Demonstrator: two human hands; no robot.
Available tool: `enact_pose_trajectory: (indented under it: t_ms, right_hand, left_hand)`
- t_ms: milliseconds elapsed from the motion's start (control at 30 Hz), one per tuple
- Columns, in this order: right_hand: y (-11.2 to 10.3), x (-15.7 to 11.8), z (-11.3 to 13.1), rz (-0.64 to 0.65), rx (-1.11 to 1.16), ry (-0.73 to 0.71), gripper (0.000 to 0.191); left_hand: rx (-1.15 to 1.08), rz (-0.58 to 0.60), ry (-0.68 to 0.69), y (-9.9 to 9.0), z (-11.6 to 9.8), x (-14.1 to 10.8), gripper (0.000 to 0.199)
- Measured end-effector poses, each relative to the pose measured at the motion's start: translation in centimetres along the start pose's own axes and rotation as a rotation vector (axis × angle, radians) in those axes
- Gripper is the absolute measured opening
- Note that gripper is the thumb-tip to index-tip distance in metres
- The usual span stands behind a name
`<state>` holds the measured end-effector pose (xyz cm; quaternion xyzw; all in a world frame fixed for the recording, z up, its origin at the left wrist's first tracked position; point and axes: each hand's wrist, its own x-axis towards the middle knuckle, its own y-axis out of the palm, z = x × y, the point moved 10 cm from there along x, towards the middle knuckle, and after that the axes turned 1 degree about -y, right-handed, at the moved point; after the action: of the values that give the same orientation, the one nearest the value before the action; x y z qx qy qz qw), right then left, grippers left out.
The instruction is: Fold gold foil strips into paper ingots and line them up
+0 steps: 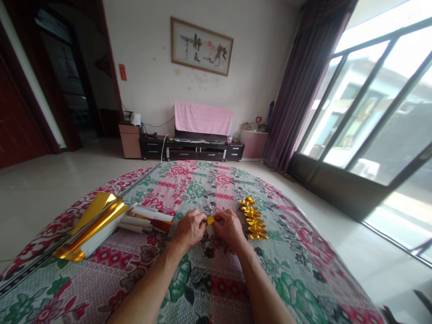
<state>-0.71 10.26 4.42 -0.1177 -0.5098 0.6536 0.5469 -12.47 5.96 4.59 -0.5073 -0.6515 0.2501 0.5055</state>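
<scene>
Both of my hands meet over the middle of a flowered cloth [195, 191], with a small piece of gold foil paper [210, 220] between them. My left hand [191, 227] pinches its left side. The right side is pinched by the fingers of my right hand [230, 228]. A pale part of the piece hangs below the gold part. Just right of my right hand lies a column of several folded gold paper pieces [254, 220], pointed at their ends. Left of my left hand are white paper rolls [137, 222] and curled sheets of gold foil paper [101, 225].
Beyond the cloth's far edge a low black TV cabinet [197, 150] stands against the wall, and a pink cloth [203, 118] covers what is on it. Dark curtains [293, 81] and a large window [364, 103] are at the right. A doorway [72, 81] opens at the left.
</scene>
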Motion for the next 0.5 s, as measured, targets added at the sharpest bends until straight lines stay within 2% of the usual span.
enact_pose_trajectory:
  t_ms: [267, 500]
  right_hand:
    - [0.3, 0.0, 0.5, 0.059, 0.057, -0.074, 0.022]
    - [0.2, -0.6, 1.8, 0.127, -0.019, -0.141, 0.029]
  left_hand:
    - [-0.018, -0.014, 0.005, 0.1, 0.5, 0.5, 0.021]
    - [-0.108, 0.054, 0.090, 0.6, 0.9, 0.6, 0.028]
